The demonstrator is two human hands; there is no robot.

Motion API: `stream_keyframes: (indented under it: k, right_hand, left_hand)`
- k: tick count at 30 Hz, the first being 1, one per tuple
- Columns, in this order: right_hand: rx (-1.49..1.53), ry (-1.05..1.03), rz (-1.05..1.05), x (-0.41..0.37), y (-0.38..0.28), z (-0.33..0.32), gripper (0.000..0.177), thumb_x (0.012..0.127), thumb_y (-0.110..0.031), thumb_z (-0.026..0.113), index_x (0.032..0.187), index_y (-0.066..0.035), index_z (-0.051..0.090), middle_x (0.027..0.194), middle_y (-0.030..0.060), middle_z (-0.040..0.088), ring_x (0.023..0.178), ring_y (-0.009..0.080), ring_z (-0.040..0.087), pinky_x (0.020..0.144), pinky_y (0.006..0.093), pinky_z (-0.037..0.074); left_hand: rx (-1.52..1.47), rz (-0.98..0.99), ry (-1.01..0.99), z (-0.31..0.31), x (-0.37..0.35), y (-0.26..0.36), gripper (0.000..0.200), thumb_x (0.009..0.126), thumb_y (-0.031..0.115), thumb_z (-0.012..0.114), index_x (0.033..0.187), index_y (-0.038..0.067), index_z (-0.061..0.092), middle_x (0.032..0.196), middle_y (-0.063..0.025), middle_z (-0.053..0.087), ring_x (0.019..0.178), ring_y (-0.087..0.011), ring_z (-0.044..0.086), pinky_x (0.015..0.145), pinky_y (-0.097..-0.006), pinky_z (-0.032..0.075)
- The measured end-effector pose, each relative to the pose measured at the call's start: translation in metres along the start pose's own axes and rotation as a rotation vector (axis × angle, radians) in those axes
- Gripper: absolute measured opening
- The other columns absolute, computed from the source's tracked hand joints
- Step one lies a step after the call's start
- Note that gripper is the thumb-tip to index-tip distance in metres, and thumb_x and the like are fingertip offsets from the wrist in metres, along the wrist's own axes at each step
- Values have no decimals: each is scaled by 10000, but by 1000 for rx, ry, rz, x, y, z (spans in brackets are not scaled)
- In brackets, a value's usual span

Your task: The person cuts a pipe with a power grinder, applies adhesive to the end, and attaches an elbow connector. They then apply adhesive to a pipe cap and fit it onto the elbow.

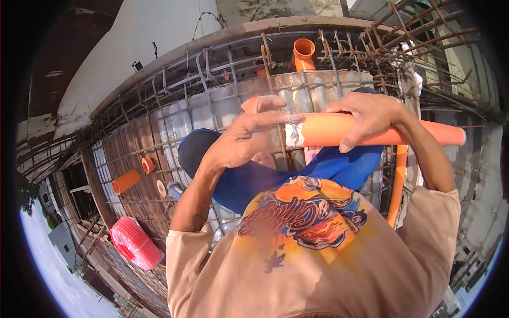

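Orange pipe: crosswise above blue trousers, at both hands.
Right hand: gripping the pipe.
Left hand: loosely spread, fingertip touching the white-smeared end.
Pink coil: well apart, leftward, over rebar grid.

Tan shirt (2 short sleeves), blue bottoms.

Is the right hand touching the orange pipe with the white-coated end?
Touching. The head view shows the right hand lying over the orange pipe, its thumb against the pipe's near side.
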State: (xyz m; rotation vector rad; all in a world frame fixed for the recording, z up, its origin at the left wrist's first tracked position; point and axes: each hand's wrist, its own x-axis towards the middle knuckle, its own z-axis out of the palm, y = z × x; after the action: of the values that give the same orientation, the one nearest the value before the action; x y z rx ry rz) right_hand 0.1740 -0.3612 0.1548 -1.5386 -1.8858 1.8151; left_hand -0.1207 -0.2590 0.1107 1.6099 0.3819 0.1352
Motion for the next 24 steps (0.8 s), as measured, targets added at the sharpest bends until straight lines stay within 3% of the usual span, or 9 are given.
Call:
stream_keyframes:
  k: [1, 4, 9, 13, 17, 18, 22, 24]
  right_hand:
    - [45, -1, -42, 1, 4, -2, 544, 654, -332, 829, 1080, -22, 695, 919, 90, 708, 844, 232, 662, 770, 356, 508]
    - [114, -94, 102, -2, -4, -10, 543, 663, -335, 829, 1085, -19, 699, 958, 73, 713, 871, 214, 663, 798, 353, 510]
    - [323, -171, 16, 4, 5, -12, 551, 675, -340, 824, 1097, -10, 697, 1008, 84, 717, 906, 200, 660, 832, 334, 504]
    - [182, -173, 64, 6, 14, -22, 614, 684, -371, 816, 1155, 1, 687, 1110, 98, 720, 979, 189, 656, 886, 323, 498]
    - [236, -136, -8, 12, 33, -22, 695, 690, -397, 813, 1235, 9, 665, 1137, 106, 712, 1019, 187, 646, 898, 328, 499]
    - [249, -147, -23, 15, 34, -21, 707, 691, -398, 814, 1248, 11, 660, 1130, 106, 710, 1020, 188, 643, 894, 330, 501]
    - [199, -116, -54, -3, -4, -25, 743, 696, -395, 814, 1291, 15, 643, 1118, 114, 702, 1015, 198, 642, 862, 332, 515]
    - [250, -193, -1, 0, -6, -36, 757, 696, -385, 818, 1309, 18, 632, 1130, 119, 698, 1005, 201, 645, 849, 332, 524]
  left_hand:
    - [52, 31, 32, 2, -2, 1, 693, 620, 72, 587, 1302, 114, 706, 1373, -110, 448, 1306, -258, 416, 1139, -416, 347]
    - [198, 111, 57, 5, -5, 8, 648, 668, 73, 585, 1283, 227, 722, 1429, -198, 452, 1361, -351, 380, 1155, -516, 303]
    - [379, 209, 214, 14, -15, 0, 699, 600, 32, 594, 1250, 239, 746, 1468, -155, 394, 1347, -324, 347, 1101, -471, 307]
    - [480, 245, 224, 19, -24, 3, 680, 610, 17, 589, 1209, 286, 765, 1474, -162, 390, 1383, -315, 308, 1057, -461, 319]
    - [359, 190, 310, 9, -31, 16, 682, 594, 46, 613, 1250, 173, 746, 1528, -151, 314, 1409, -301, 297, 1063, -453, 317]
    - [320, 160, 318, 9, -26, 19, 807, 579, 73, 622, 1371, 220, 665, 1544, -228, 275, 1441, -388, 246, 1165, -508, 257]
    - [284, 229, 263, 18, -6, 7, 936, 589, 206, 617, 1517, 164, 498, 1593, -276, 190, 1469, -435, 174, 1172, -536, 226]
    - [306, 242, 231, 25, 1, 5, 929, 588, 224, 616, 1507, 152, 509, 1599, -284, 177, 1475, -443, 162, 1184, -539, 199]
